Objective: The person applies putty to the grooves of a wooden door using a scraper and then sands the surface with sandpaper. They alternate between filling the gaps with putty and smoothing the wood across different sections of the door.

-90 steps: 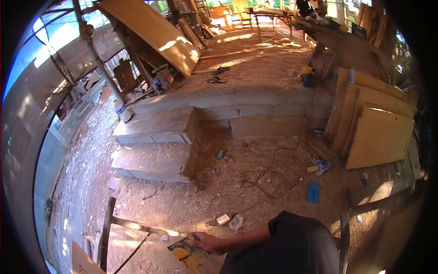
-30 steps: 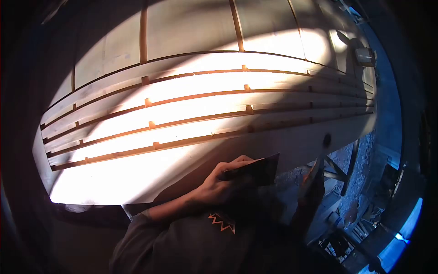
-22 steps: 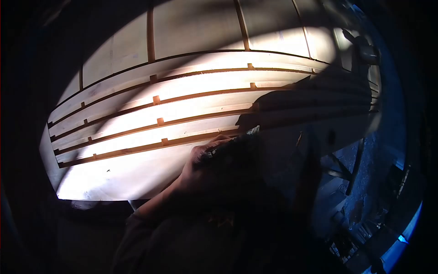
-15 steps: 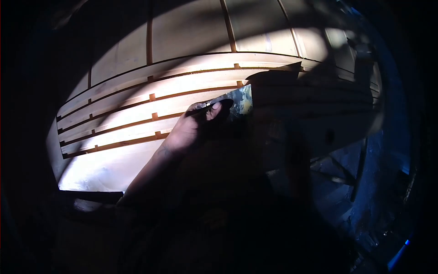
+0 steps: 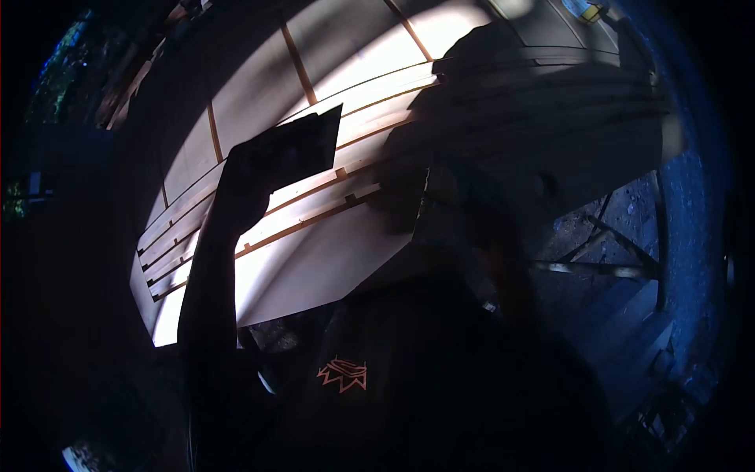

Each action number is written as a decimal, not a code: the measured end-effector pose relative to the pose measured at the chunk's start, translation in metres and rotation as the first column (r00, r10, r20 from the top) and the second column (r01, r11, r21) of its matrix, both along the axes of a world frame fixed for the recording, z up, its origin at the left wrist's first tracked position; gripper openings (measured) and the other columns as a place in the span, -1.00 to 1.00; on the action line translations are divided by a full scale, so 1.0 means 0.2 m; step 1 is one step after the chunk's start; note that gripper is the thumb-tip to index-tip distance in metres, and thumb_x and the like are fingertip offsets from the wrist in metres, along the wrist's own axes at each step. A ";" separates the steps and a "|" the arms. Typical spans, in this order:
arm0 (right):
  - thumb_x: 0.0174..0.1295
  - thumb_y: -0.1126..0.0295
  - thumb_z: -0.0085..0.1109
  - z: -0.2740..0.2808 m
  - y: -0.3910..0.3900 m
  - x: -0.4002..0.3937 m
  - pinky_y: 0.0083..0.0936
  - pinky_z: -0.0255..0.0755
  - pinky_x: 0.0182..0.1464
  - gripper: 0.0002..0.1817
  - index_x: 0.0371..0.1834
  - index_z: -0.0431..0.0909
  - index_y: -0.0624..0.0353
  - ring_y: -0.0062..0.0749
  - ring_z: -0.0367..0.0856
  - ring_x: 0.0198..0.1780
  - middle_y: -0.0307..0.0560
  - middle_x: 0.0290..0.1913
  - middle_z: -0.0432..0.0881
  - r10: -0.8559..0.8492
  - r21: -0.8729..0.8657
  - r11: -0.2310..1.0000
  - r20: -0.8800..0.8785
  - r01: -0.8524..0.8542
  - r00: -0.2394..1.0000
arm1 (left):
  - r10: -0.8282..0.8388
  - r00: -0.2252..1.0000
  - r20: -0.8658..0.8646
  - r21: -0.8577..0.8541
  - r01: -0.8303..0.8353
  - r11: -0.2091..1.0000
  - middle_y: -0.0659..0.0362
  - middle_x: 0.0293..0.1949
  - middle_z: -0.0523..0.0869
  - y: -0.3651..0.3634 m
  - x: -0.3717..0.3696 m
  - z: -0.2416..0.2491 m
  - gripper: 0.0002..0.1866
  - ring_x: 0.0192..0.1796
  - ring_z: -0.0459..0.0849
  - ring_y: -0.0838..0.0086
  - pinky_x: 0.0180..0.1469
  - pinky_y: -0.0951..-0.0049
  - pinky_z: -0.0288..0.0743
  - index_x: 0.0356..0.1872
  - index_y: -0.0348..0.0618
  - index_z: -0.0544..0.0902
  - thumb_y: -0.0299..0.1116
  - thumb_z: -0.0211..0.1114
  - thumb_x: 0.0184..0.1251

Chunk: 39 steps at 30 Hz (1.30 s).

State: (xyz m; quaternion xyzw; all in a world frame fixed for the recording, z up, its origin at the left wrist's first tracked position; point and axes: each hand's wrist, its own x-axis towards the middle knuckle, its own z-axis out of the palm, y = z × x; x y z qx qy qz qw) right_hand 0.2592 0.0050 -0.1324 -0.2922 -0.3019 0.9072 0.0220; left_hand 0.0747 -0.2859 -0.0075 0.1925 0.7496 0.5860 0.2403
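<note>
My left hand [image 5: 248, 182] is a dark silhouette raised over the slatted wooden panel [image 5: 303, 263]. It grips a wide, flat scraper [image 5: 316, 145], whose straight edge and sharp corner stand out against the lit wood. My right hand [image 5: 470, 189] is deep in shadow over the right part of the panel, its forearm rising from below. Close to that hand runs a thin, speckled pale edge [image 5: 425, 197]. I cannot tell what the right fingers hold.
Strips and grooves divide the panel, with bright light across its left half and a broad shadow over the right. Crossed metal bars [image 5: 605, 244] stand below its right side. A yellow-labelled container [image 5: 582, 9] sits at the far top right. My dark shirt [image 5: 342, 376] fills the lower middle.
My left hand has moved left and slightly up with the scraper, going from partly lit to silhouette. The view has shifted, showing more floor and the shirt print.
</note>
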 end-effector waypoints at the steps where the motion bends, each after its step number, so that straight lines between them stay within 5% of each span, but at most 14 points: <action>1: 0.35 0.33 -0.01 0.00 0.00 0.00 -0.46 0.41 0.00 -0.66 0.13 0.37 0.21 -0.43 0.49 0.02 -0.11 0.00 0.52 -0.015 0.002 1.000 -0.032 0.015 0.999 | -0.144 0.981 -0.128 -0.184 0.119 0.976 0.00 0.02 0.62 0.10 0.12 0.12 -0.70 0.11 0.58 0.33 0.16 0.38 0.46 0.07 -0.30 0.54 -0.50 0.11 0.34; 3: 0.33 0.32 0.04 0.04 -0.05 0.00 -0.45 0.42 -0.02 -0.67 0.10 0.39 0.20 -0.43 0.49 0.01 -0.11 -0.02 0.52 -0.036 0.093 0.995 -0.085 0.044 0.996 | -0.519 0.778 -0.355 -0.458 0.339 0.822 0.06 0.09 0.58 0.22 0.26 0.24 -0.67 0.15 0.56 0.27 0.20 0.35 0.44 0.09 -0.19 0.56 -0.54 0.10 0.32; 5: 0.32 0.28 0.06 0.13 -0.12 -0.04 -0.40 0.37 0.09 -0.65 0.10 0.42 0.23 -0.43 0.47 0.08 -0.12 0.00 0.53 -0.045 0.250 0.966 -0.108 0.071 0.993 | -0.731 0.460 -0.504 -0.695 0.287 0.660 0.05 0.07 0.59 0.25 0.31 0.24 -0.57 0.18 0.54 0.24 0.21 0.32 0.45 0.08 -0.09 0.58 -0.64 0.16 0.16; 6: 0.31 0.29 0.08 0.18 -0.16 -0.05 -0.41 0.37 0.08 -0.65 0.08 0.43 0.24 -0.46 0.46 0.06 -0.12 -0.01 0.53 -0.064 0.334 0.936 -0.144 0.110 0.987 | -0.772 0.394 -0.499 -0.722 0.304 0.622 0.06 0.05 0.59 0.29 0.31 0.28 -0.47 0.16 0.55 0.24 0.18 0.29 0.48 0.10 -0.07 0.56 -0.72 0.17 0.04; 10: 0.30 0.30 0.09 0.24 -0.34 -0.01 -0.49 0.33 0.08 -0.67 0.02 0.44 0.29 -0.53 0.46 -0.03 -0.14 -0.07 0.54 -0.178 0.446 0.856 -0.221 0.262 0.959 | -0.822 0.099 -0.561 -0.781 0.265 0.565 0.05 0.05 0.55 0.23 0.25 0.24 -0.62 0.14 0.53 0.20 0.13 0.22 0.47 0.07 -0.10 0.54 -0.44 0.14 0.19; 13: 0.31 0.32 0.08 0.28 -0.51 0.01 -0.49 0.32 0.08 -0.69 0.00 0.45 0.30 -0.54 0.45 -0.04 -0.14 -0.10 0.54 -0.216 0.486 0.820 -0.228 0.303 0.950 | -0.798 0.052 -0.600 -0.760 0.274 0.590 0.02 0.02 0.56 0.12 0.24 0.19 -0.64 0.10 0.55 0.18 0.15 0.21 0.45 0.05 -0.16 0.54 -0.42 0.16 0.19; 16: 0.31 0.34 0.06 0.31 -0.67 0.02 -0.49 0.33 0.07 -0.71 0.00 0.44 0.30 -0.54 0.45 -0.04 -0.14 -0.11 0.54 -0.241 0.531 0.788 -0.199 0.311 0.950 | -0.758 0.061 -0.649 -0.717 0.285 0.636 0.02 -0.01 0.56 -0.02 0.23 0.10 -0.64 0.09 0.56 0.19 0.15 0.22 0.46 0.04 -0.17 0.54 -0.43 0.18 0.16; 20: 0.31 0.35 0.05 0.27 -0.87 0.04 -0.50 0.29 0.11 -0.69 0.04 0.40 0.30 -0.53 0.44 -0.01 -0.13 -0.09 0.52 -0.211 0.688 0.691 -0.100 0.221 0.972 | -0.867 0.102 -0.488 -0.820 0.288 0.495 0.13 0.02 0.59 -0.25 0.28 0.04 -0.56 0.12 0.56 0.28 0.12 0.32 0.51 0.05 -0.05 0.57 -0.64 0.15 0.10; 23: 0.31 0.35 0.06 0.23 -1.01 0.05 -0.51 0.24 0.17 -0.66 0.08 0.38 0.30 -0.52 0.42 0.05 -0.13 -0.03 0.51 -0.313 0.563 0.758 -0.128 0.329 0.941 | -0.891 0.321 -0.322 -0.746 0.494 0.447 0.18 0.03 0.60 -0.45 0.20 0.12 -0.52 0.12 0.56 0.34 0.09 0.37 0.53 0.05 -0.03 0.58 -0.70 0.10 0.10; 26: 0.31 0.37 0.06 0.25 -1.01 0.05 -0.51 0.22 0.20 -0.66 0.09 0.37 0.29 -0.51 0.41 0.09 -0.14 0.01 0.50 -0.273 0.515 0.809 -0.095 0.282 0.957 | -0.696 0.697 -0.172 -0.437 0.579 0.688 0.11 0.07 0.61 -0.64 0.16 0.11 -0.56 0.12 0.58 0.32 0.12 0.39 0.50 0.07 -0.06 0.59 -0.70 0.06 0.20; 28: 0.31 0.39 0.06 0.23 -1.00 0.04 -0.51 0.23 0.20 -0.68 0.08 0.38 0.29 -0.51 0.42 0.09 -0.13 0.02 0.51 -0.247 0.502 0.826 -0.087 0.257 0.965 | -0.488 0.851 -0.195 -0.208 0.450 0.868 0.03 -0.05 0.67 -0.76 0.17 -0.02 -0.58 -0.06 0.69 0.29 -0.02 0.39 0.58 0.02 -0.18 0.59 -0.77 0.00 0.20; 33: 0.31 0.44 0.06 0.23 -0.96 -0.04 -0.51 0.25 0.19 -0.72 0.06 0.41 0.28 -0.51 0.44 0.09 -0.13 0.01 0.53 -0.118 0.455 0.880 -0.070 0.137 0.991 | -0.391 0.920 -0.027 -0.068 0.388 0.919 -0.04 -0.04 0.65 -0.82 0.20 -0.06 -0.59 -0.06 0.69 0.26 0.00 0.43 0.51 0.09 -0.31 0.54 -0.76 0.03 0.22; 37: 0.31 0.44 0.07 0.24 -0.90 -0.14 -0.51 0.27 0.17 -0.73 0.04 0.43 0.25 -0.50 0.46 0.07 -0.14 -0.01 0.55 0.003 0.408 0.912 -0.082 0.031 0.997 | -0.165 0.984 0.070 0.058 0.161 0.985 -0.04 -0.01 0.64 -0.74 0.31 -0.02 -0.60 0.03 0.64 0.27 0.10 0.42 0.45 0.11 -0.33 0.52 -0.72 0.02 0.24; 39: 0.30 0.45 0.08 0.16 -0.85 -0.19 -0.50 0.28 0.17 -0.73 0.04 0.44 0.25 -0.49 0.47 0.07 -0.15 -0.01 0.55 0.070 0.437 0.899 -0.094 -0.022 0.993 | -0.094 0.994 0.062 -0.015 0.095 0.995 -0.01 0.05 0.62 -0.77 0.37 -0.04 -0.62 0.12 0.59 0.30 0.20 0.40 0.39 0.15 -0.28 0.51 -0.64 0.05 0.30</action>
